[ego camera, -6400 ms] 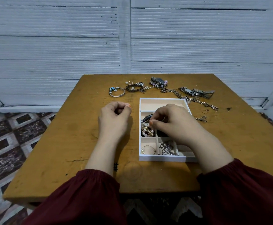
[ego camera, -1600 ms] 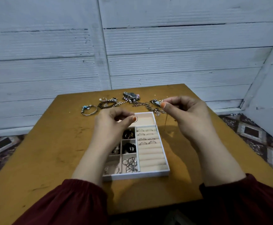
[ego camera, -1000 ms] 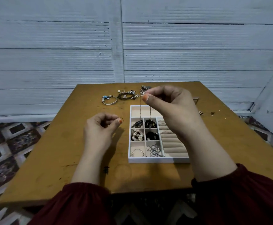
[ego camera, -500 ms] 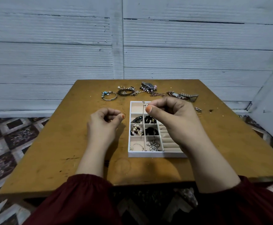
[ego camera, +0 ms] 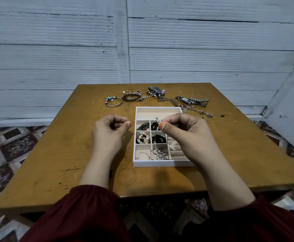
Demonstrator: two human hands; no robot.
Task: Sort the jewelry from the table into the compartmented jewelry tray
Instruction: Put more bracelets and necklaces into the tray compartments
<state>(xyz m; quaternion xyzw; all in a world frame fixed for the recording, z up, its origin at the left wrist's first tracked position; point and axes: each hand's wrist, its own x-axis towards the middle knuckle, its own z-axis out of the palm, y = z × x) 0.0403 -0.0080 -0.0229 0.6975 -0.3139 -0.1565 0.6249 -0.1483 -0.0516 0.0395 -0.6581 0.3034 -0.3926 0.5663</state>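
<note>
From where I sit, my left hand (ego camera: pixel 110 133) hovers over the table just left of the jewelry tray (ego camera: pixel 160 163), thumb and forefinger pinching a small ring (ego camera: pixel 130 123). Over the tray's small compartments, my right hand (ego camera: pixel 186 135) pinches a thin chain (ego camera: pixel 157 119), whose slack dangles toward the near compartment where a heap of hoops (ego camera: pixel 161 153) lies. That's my worry. If I lower the chain there it may snag in those hoops, or drape across a divider and end up in two compartments at once. The ring is tiny and held only by fingertips, so a loose pinch could send it rolling off the edge. The ring rolls sit largely under my right hand, so I can't judge which slots are free. The table (ego camera: pixel 55 154) is worn, scuffed wood. Along its far side, left to right, a charm bangle (ego camera: pixel 113 101), a braided bracelet (ego camera: pixel 132 97), a beaded watch (ego camera: pixel 155 89), a metal-strap watch (ego camera: pixel 191 100) and a heavy link chain (ego camera: pixel 200 111) wait unsorted. Behind stands a whitewashed plank wall (ego camera: pixel 55 58), with patterned floor tiles (ego camera: pixel 2 145) below on the left.
</note>
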